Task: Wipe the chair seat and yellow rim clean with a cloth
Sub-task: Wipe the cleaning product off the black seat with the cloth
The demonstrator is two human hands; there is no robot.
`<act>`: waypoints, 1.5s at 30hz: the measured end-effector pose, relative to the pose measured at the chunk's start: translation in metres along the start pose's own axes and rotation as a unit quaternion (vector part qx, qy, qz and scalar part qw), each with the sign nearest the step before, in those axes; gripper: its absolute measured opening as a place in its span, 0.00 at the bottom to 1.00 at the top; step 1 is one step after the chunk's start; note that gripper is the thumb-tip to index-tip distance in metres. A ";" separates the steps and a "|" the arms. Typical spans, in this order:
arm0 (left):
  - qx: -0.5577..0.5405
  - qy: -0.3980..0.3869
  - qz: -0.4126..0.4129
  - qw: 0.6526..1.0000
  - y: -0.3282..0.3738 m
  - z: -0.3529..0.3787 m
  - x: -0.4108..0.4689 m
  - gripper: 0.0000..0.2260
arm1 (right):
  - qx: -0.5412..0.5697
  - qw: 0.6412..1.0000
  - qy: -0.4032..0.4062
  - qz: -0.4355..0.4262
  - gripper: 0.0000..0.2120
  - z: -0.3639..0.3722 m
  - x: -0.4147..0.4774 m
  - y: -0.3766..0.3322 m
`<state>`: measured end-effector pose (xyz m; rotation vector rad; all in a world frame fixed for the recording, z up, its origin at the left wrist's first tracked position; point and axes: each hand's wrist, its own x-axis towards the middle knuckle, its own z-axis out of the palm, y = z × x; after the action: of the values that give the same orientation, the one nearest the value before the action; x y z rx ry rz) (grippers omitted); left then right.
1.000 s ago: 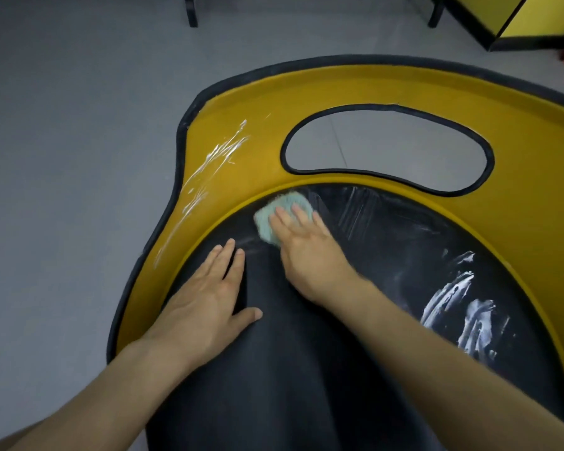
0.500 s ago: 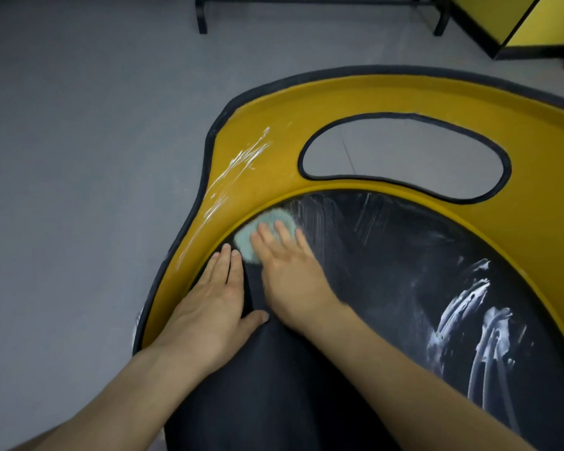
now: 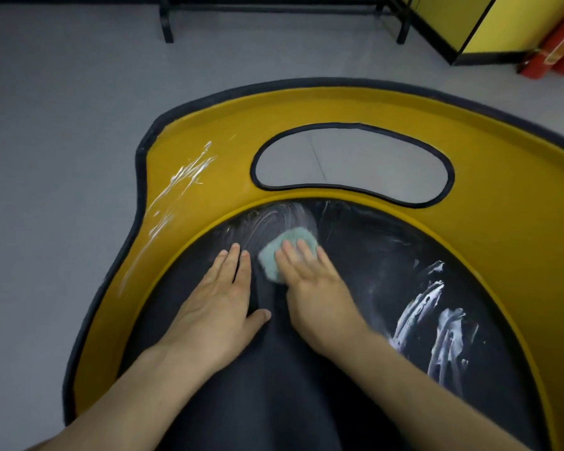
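Left hand [image 3: 222,307]: flat, fingers straight, on the black seat [image 3: 274,402], near-left of the cutout [image 3: 352,161].
Right hand [image 3: 313,288]: straight fingers press the cloth [image 3: 280,252] onto the seat.
Cloth: long axis slants near-left to far-right, just short of the cutout.
Seat smears [image 3: 437,320]: white, near-right of the cutout.
Yellow rim [image 3: 404,102]: white streaks [image 3: 183,180] left of the cutout.
Beyond: frame legs [image 3: 166,24], yellow cabinet [image 3: 502,21].

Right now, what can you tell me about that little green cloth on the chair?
The cloth is a small, pale green pad, thick-looking, with a fuzzy, towel-like surface. It lies flat on the black seat, near its far edge just inside the yellow rim. The right hand presses it down with straight fingers, covering its near half. Thin white smears streak the seat just beyond it. The left hand rests beside it, seemingly not touching.
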<state>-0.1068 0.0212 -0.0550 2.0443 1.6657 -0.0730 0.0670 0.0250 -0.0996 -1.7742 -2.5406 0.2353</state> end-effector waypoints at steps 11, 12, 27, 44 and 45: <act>0.015 -0.015 -0.021 1.000 -0.027 -0.002 -0.026 0.43 | 0.010 1.000 0.000 -0.029 0.30 -0.002 0.084 -0.030; 0.017 -0.016 -0.020 1.000 -0.026 -0.003 -0.025 0.43 | 0.017 0.997 0.001 -0.076 0.30 0.000 0.077 -0.040; -0.003 -0.026 0.012 1.000 0.001 -0.002 -0.014 0.43 | 0.005 0.968 0.067 0.241 0.27 -0.016 -0.014 0.154; -0.002 -0.051 0.094 0.994 0.060 0.013 0.010 0.41 | -0.025 0.983 -0.006 0.184 0.29 -0.023 -0.032 0.163; -0.003 -0.057 0.113 0.992 0.069 0.017 0.010 0.41 | -0.030 0.979 -0.007 0.200 0.29 -0.024 -0.042 0.170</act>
<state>-0.0352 0.0139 -0.0497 2.1679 1.3555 -0.1043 0.2423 0.0456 -0.0980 -2.3022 -2.1926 0.1827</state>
